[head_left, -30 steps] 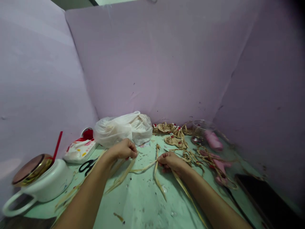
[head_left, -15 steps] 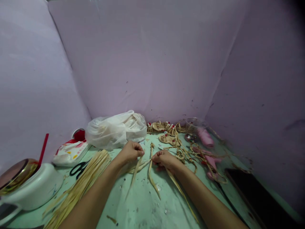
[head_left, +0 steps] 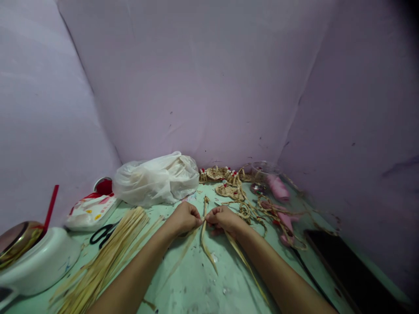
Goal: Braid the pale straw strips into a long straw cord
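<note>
In the middle of the table, a short braid of dried plant-fibre strips [head_left: 206,202] stands out from between my hands, its knotted end pointing away from me. My left hand [head_left: 186,219] is closed, pinching a strip at the left of the braid, with a blurred tail hanging below. From the right, my right hand [head_left: 224,219] pinches the strips where they cross; a long tail runs down beside my forearm. One loose strip [head_left: 206,246] trails toward me between the two hands. The fingertips nearly touch, and the exact crossing is partly hidden behind them.
At left lie a bundle of fibre strips [head_left: 108,257], black scissors [head_left: 103,234], a wipes pack [head_left: 91,212] and a white pot [head_left: 42,259]. Behind are a plastic bag [head_left: 157,181] and woven pieces [head_left: 229,191]. At right are pink thread [head_left: 278,188], a glue gun [head_left: 286,222] and a dark flat object [head_left: 350,270].
My left hand has come down and right, bringing its strip against the braid beside my right hand. The right hand stays nearly in place. The view has shifted slightly.
</note>
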A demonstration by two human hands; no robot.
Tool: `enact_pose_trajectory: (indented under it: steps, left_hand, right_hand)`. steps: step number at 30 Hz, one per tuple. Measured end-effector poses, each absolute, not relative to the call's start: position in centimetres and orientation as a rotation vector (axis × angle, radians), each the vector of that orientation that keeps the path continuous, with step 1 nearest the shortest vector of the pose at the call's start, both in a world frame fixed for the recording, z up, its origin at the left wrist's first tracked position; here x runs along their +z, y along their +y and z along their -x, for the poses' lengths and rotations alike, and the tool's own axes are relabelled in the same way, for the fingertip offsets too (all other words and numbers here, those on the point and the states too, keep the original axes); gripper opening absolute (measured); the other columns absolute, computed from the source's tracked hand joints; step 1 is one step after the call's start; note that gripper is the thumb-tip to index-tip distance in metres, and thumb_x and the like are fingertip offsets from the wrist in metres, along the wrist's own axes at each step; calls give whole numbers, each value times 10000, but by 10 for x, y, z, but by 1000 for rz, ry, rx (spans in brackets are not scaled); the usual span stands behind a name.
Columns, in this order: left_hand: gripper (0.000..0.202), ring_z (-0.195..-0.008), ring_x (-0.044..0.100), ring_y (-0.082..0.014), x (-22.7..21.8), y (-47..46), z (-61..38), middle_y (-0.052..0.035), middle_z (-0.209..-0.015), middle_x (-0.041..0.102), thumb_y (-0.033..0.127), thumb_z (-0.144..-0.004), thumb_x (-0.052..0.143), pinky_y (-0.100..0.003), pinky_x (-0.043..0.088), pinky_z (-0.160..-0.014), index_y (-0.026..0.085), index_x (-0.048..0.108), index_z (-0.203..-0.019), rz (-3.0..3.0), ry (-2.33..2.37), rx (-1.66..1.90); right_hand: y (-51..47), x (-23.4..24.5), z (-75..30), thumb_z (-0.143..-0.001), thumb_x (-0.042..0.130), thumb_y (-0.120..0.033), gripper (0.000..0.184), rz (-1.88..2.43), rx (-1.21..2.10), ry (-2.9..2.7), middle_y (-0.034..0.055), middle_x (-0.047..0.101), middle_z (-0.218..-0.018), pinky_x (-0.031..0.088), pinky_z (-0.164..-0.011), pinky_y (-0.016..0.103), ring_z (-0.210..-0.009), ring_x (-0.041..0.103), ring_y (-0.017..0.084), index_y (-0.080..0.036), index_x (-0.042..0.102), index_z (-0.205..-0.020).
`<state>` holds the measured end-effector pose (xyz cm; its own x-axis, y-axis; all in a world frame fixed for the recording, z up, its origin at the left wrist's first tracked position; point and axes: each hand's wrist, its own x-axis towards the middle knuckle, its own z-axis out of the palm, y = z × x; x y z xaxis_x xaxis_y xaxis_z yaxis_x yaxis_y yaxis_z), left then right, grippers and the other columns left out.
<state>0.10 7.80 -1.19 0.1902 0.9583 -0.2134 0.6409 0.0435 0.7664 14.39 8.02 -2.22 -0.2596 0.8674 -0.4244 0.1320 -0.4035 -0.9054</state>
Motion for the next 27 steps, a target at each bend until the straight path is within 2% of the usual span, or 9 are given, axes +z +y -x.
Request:
enact_pose_trajectory:
  steps: [8, 14, 17, 23, 27]
  left_hand:
    - [117, -291, 315, -64, -5, 76, -6, 39, -305, 385, 223, -548, 600, -187, 194, -335, 123, 553, -507, -1378, 1593, 480]
    - [172, -267, 252, -48, -4, 77, -12, 37, -273, 342, 176, -548, 560, -183, 132, -327, 143, 439, -430, -1214, 1605, 415]
    - [167, -274, 274, -44, -5, 78, -14, 35, -278, 340, 145, -568, 524, -172, 145, -322, 134, 433, -429, -1092, 1544, 428]
    - [95, -347, 431, -61, -5, 78, -16, -26, -416, 511, 80, -578, 477, -162, 289, -341, 79, 533, -502, -1028, 1398, 418]
    - [106, -271, 337, -59, -8, 77, -19, 12, -316, 422, 107, -574, 514, -174, 205, -299, 111, 487, -472, -1156, 1559, 466]
  right_hand:
    - [80, -21, -144, -620, 519, -104, 101, 1414, 1743, -1225, -57, 449, -402, 420, -394, 189, -342, 326, 44, -135, 500, -526]
    - [81, -24, -144, -613, 513, -95, 82, 1412, 1725, -1237, -52, 469, -416, 416, -398, 184, -350, 361, 47, -135, 496, -543]
    - [81, -25, -143, -599, 487, -67, 81, 1413, 1722, -1244, -50, 480, -416, 416, -394, 189, -345, 362, 49, -134, 501, -556]
    - [81, -24, -143, -592, 483, -72, 101, 1413, 1715, -1244, -75, 390, -342, 417, -390, 192, -314, 308, 41, -144, 469, -523]
    - [81, -22, -146, -578, 474, -68, 85, 1404, 1730, -1236, -80, 356, -325, 439, -402, 205, -316, 293, 40, -142, 482, -537]
